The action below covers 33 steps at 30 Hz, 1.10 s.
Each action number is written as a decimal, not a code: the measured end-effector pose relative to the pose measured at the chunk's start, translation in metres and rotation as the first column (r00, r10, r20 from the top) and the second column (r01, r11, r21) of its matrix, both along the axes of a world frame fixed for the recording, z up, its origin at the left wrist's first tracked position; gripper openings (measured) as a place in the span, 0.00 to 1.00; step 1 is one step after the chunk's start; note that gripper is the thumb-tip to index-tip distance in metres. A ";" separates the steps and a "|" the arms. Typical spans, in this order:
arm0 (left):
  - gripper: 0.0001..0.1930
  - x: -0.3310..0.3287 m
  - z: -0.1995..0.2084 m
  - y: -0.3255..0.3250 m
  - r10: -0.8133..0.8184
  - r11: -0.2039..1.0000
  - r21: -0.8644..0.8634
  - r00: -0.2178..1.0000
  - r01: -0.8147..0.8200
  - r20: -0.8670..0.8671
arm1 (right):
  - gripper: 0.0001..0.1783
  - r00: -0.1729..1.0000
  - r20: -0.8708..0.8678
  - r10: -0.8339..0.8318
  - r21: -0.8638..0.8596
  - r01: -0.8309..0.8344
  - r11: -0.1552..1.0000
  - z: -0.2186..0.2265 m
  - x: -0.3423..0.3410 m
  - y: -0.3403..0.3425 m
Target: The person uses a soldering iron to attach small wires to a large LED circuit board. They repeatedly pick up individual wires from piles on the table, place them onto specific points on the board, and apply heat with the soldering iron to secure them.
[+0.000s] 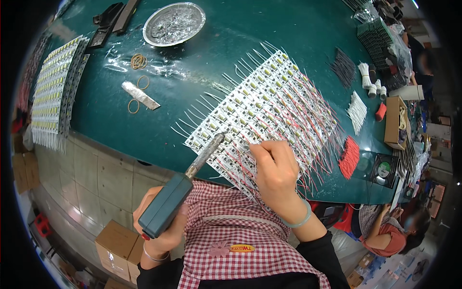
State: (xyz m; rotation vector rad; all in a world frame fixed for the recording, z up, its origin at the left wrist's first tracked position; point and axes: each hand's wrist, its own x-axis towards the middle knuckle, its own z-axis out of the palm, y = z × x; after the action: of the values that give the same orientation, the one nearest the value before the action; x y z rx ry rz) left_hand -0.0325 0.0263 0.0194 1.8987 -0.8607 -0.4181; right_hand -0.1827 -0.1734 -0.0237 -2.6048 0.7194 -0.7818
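My left hand (166,221) is closed round the dark green handle of a soldering iron (204,156). The iron's tip touches or hovers just over a white panel of small circuit boards (250,103); which of the two I cannot tell. Rows of yellowish parts cover the panel, with white wires sticking out at its far left side and many red and white wires over its right side. Over the panel's near part, my right hand (276,173) pinches thumb and forefinger together among the wires, right of the tip. What lies between those fingers is too small to make out.
A metal bowl of scraps (174,24) stands at the back. Rubber bands (138,61) and a silvery strip (140,95) lie left of the panel. Stacked panels (57,91) stand far left. Bundles of red wires (349,158) and white wires (357,113) lie right. Another person (390,231) sits lower right.
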 end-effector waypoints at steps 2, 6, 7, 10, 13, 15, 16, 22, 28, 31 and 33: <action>0.13 0.000 -0.001 0.007 0.034 0.999 0.039 0.998 -0.032 -0.050 | 0.17 1.000 0.008 -0.016 0.011 0.016 1.000 0.014 -0.004 0.005; 0.14 -0.002 -0.004 0.014 0.073 0.997 0.041 0.989 -0.068 -0.126 | 0.17 0.998 0.053 0.046 0.077 -0.050 0.996 0.017 0.003 0.010; 0.14 -0.002 -0.003 0.013 0.057 0.998 0.032 0.993 -0.054 -0.107 | 0.17 0.997 0.051 0.056 0.088 -0.060 0.994 0.014 0.005 0.011; 0.14 -0.001 -0.002 0.011 0.018 1.000 0.026 0.998 -0.016 -0.058 | 0.18 0.995 0.052 0.083 0.122 -0.089 0.988 -0.005 0.012 0.012; 0.14 -0.001 -0.002 0.011 0.024 0.999 0.040 0.998 -0.021 -0.065 | 0.19 0.994 0.058 0.091 0.140 -0.098 0.985 -0.014 0.015 0.011; 0.14 0.000 -0.002 0.011 0.019 0.999 0.050 0.998 -0.016 -0.063 | 0.20 0.995 0.038 0.090 0.149 -0.094 0.984 -0.015 0.018 0.012; 0.15 0.002 -0.002 0.011 0.007 0.999 0.054 0.999 -0.004 -0.049 | 0.20 0.996 0.027 0.089 0.153 -0.092 0.984 -0.015 0.018 0.011; 0.15 -0.001 -0.006 0.016 0.017 0.997 0.071 0.997 -0.012 -0.078 | 0.19 0.992 0.009 0.124 0.127 -0.124 0.984 -0.014 0.016 0.010; 0.14 0.000 -0.005 0.013 0.009 0.999 0.049 0.997 -0.005 -0.073 | 0.19 0.991 0.059 0.119 0.122 -0.125 0.985 -0.018 0.016 0.010; 0.14 0.000 -0.004 0.010 -0.011 1.000 0.029 0.999 0.012 -0.035 | 0.18 0.990 0.108 0.086 0.094 -0.096 0.991 -0.020 0.015 0.012; 0.14 -0.001 -0.004 0.008 -0.018 1.000 0.017 1.000 0.019 -0.012 | 0.17 0.991 0.105 0.086 0.090 -0.095 0.991 -0.021 0.014 0.011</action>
State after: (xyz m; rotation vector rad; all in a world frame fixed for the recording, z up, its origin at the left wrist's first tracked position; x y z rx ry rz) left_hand -0.0334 0.0346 0.0150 1.9033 -0.8698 -0.4491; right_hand -0.1684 -0.1620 -0.0442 -2.4742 0.5902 -0.8248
